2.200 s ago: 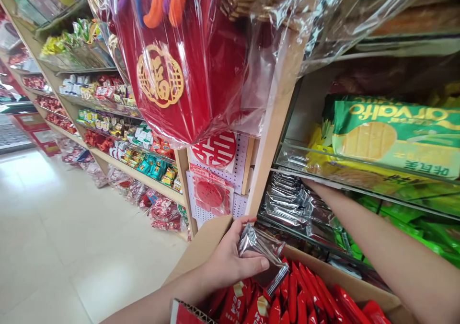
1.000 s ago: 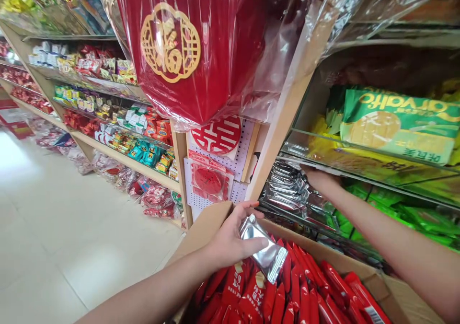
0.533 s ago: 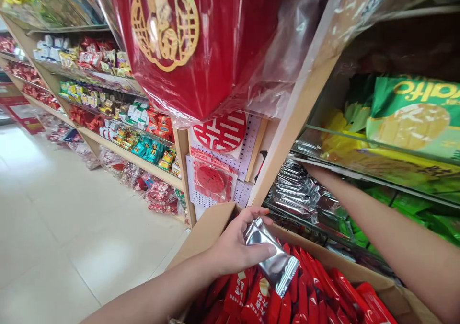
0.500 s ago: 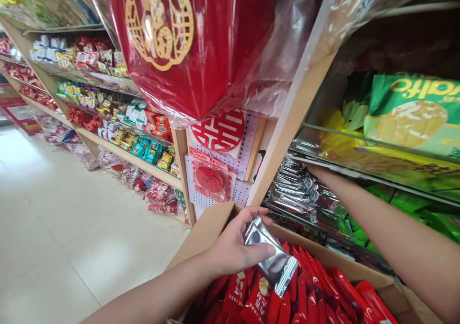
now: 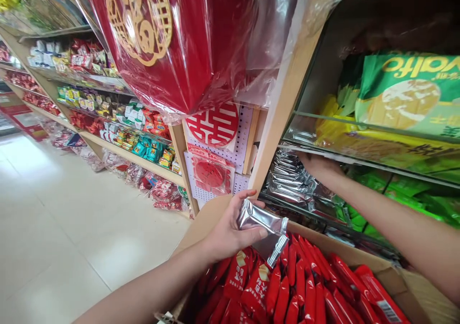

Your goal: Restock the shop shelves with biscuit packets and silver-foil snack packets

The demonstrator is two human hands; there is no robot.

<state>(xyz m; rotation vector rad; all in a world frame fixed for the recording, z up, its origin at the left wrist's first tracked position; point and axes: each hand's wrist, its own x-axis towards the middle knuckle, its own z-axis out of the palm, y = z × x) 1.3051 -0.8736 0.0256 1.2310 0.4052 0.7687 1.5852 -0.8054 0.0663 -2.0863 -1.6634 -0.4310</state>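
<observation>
My left hand (image 5: 230, 230) grips two silver foil packets (image 5: 264, 230) just above an open cardboard box (image 5: 201, 228) filled with several red snack packets (image 5: 298, 290). My right hand (image 5: 319, 166) reaches into the lower shelf compartment, its fingers resting on a row of silver foil packets (image 5: 291, 182) standing there. What the right fingers hold, if anything, is hidden among the packets and behind the glass shelf front.
A glass shelf (image 5: 359, 137) above carries green and yellow biscuit packs (image 5: 406, 94). A red decoration in clear plastic (image 5: 172, 41) hangs overhead. A wooden upright (image 5: 280, 118) stands left of the shelf. Snack shelves (image 5: 108, 122) line the aisle, with pale floor tiles (image 5: 53, 228) on the left.
My left hand has lifted the silver packets slightly and tilted them up. My right hand stays in the shelf among the silver packets. The view has shifted a little.
</observation>
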